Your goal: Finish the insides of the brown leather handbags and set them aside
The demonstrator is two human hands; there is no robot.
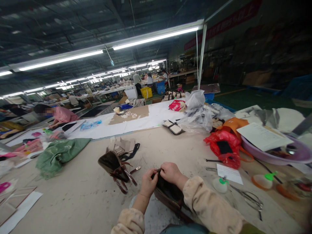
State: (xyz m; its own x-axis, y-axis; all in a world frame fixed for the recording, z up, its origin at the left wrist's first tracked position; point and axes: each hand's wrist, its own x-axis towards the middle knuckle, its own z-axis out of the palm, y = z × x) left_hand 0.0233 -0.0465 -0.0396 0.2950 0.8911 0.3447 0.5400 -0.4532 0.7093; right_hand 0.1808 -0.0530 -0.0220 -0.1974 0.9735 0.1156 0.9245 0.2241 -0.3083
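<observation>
A dark brown handbag point(168, 196) lies at the table's near edge, its opening turned up and its inside dark. My left hand point(148, 182) pinches the bag's rim at the far left end. Close beside it, my right hand point(170, 174) is closed on the same rim, the fingertips of both hands nearly meeting. A second brown handbag point(110, 162) stands tilted to the left of my hands, its straps and a metal-tipped tab hanging toward me. Behind that bag sits a pile of grey-beige pieces point(124, 145) with a black strap.
To the right are a red plastic bag point(225, 148), a purple basin point(275, 156), scissors point(251, 198) and green-capped bottles point(220, 184). A green cloth bundle point(60, 154) lies left. Across the table, a person in pink point(63, 117) is bent over work.
</observation>
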